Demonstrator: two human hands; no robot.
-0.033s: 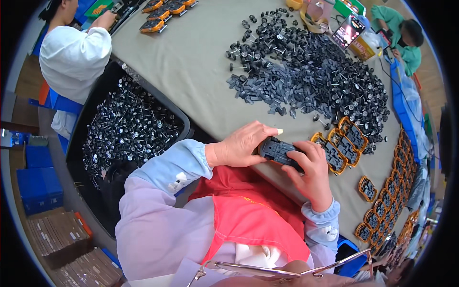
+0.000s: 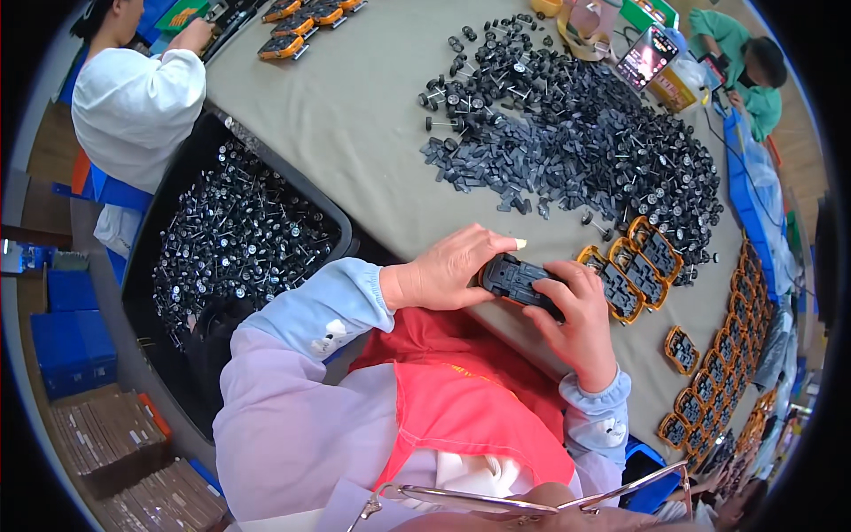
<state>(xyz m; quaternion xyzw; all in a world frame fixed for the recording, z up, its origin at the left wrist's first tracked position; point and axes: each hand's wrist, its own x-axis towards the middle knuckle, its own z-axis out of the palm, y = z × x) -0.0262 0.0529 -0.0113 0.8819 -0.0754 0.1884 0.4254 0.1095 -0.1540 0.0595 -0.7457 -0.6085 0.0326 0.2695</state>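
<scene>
A small toy car (image 2: 517,277), black underside up with an orange body showing at its edge, is held between both hands just above the near edge of the table (image 2: 355,115). My left hand (image 2: 448,270) grips its left end, thumb stretched along the top. My right hand (image 2: 578,321) holds the right end from below, fingers curled over it. Just right of the hands lie three finished orange cars (image 2: 640,259), undersides up. Beyond them spreads a big pile of black wheels and small black parts (image 2: 585,133).
A black bin (image 2: 239,239) full of wheel axles stands at my left. More orange cars (image 2: 720,390) line the table's right edge. A person in white (image 2: 133,97) works at the far left, another in green (image 2: 753,71) at the far right. Blue crates (image 2: 71,346) stand on the floor.
</scene>
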